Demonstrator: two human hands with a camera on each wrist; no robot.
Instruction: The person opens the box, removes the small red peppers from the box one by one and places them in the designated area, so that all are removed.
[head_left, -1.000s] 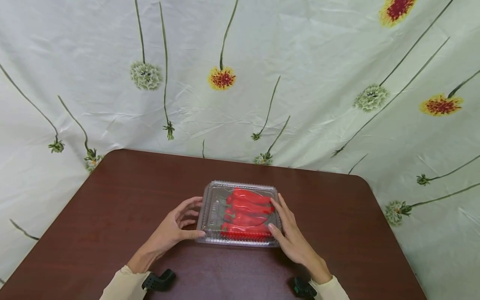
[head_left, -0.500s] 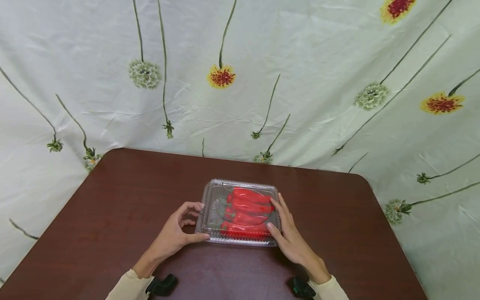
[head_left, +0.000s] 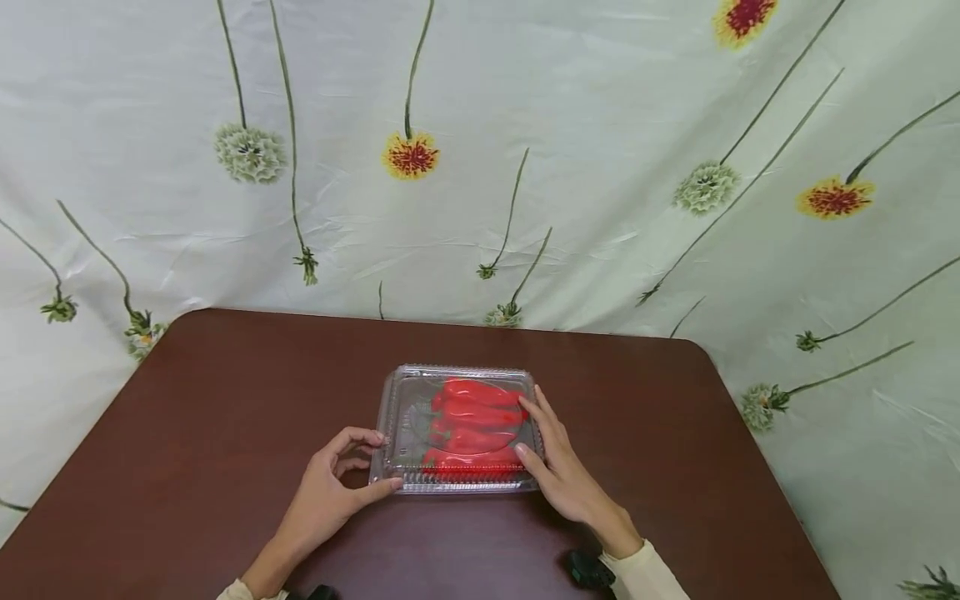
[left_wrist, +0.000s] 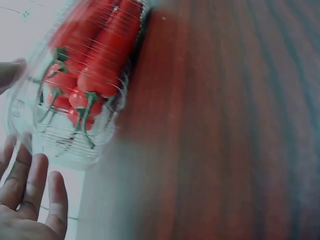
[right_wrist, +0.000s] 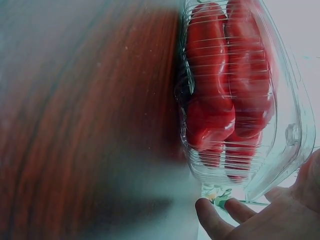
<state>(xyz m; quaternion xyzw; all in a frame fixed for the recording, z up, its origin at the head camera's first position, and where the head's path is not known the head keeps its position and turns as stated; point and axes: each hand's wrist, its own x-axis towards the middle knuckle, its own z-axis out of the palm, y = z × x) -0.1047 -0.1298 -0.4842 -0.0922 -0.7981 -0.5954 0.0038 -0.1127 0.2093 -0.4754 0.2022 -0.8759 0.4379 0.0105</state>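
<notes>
A clear plastic clamshell box [head_left: 405, 417] with a ribbed edge rests on the table, its lid over several red peppers [head_left: 472, 417]. Green stems [left_wrist: 90, 102] show on the peppers in the left wrist view. My left hand [head_left: 322, 492] holds the box's front left corner, thumb at the front edge and an arched index finger at the left edge; its other fingers stay off to the side. My right hand [head_left: 566, 475] rests along the right edge, thumb on the lid and fingers extended. From the right wrist view, the fingers [right_wrist: 212, 220] look loosely spread below the rim.
The brown wood-grain table [head_left: 262, 375] has rounded far corners. Behind it hangs a pale cloth [head_left: 600, 108] printed with flowers. Dark devices, such as the one at the right wrist [head_left: 588, 571], are strapped on near the cream sleeves [head_left: 648, 575].
My left hand has drawn nearer, its index finger and thumb now at the box's corner. My right hand stays on the right edge. The head view has shifted slightly, moving everything leftward in it.
</notes>
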